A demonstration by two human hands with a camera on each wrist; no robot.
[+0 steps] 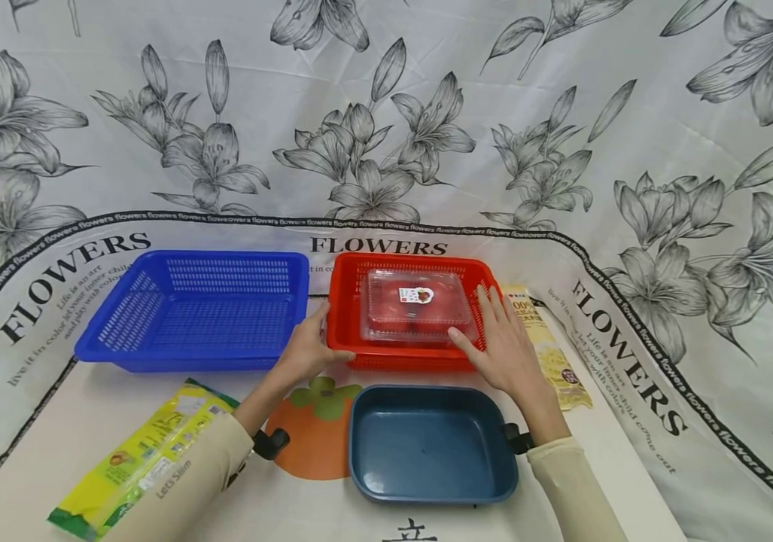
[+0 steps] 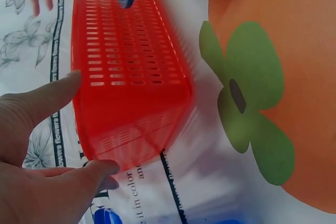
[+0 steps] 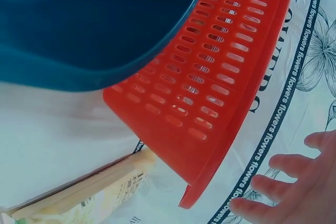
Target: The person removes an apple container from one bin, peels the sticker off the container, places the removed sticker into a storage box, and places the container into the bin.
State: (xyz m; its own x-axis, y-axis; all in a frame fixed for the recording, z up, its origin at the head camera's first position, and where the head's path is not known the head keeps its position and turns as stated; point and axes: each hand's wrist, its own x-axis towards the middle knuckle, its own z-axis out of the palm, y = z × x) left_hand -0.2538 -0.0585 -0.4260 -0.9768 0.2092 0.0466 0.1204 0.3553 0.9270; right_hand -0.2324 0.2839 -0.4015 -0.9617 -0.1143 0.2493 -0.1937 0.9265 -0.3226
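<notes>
A red slotted plastic basket [image 1: 339,301] holds a clear lidded box [image 1: 416,305] with red contents and a white label. My left hand [image 1: 306,345] is at its front left corner. The thumb touches the front rim, and the fingers lie along the left wall, as the left wrist view also shows. Over the basket's right rim, my right hand [image 1: 504,342] spreads its fingers and holds nothing. In the right wrist view those fingers are apart from the basket. A dark blue rectangular tub [image 1: 427,444] stands in front of the basket.
Left of the red basket is a blue slotted basket [image 1: 210,324]. A yellow-green packet [image 1: 149,455] lies at the front left, and a yellow packet [image 1: 562,365] lies at the right. An orange printed patch [image 1: 308,444] lies under the tub's left side. Flower-printed cloth [image 1: 372,150] rises behind.
</notes>
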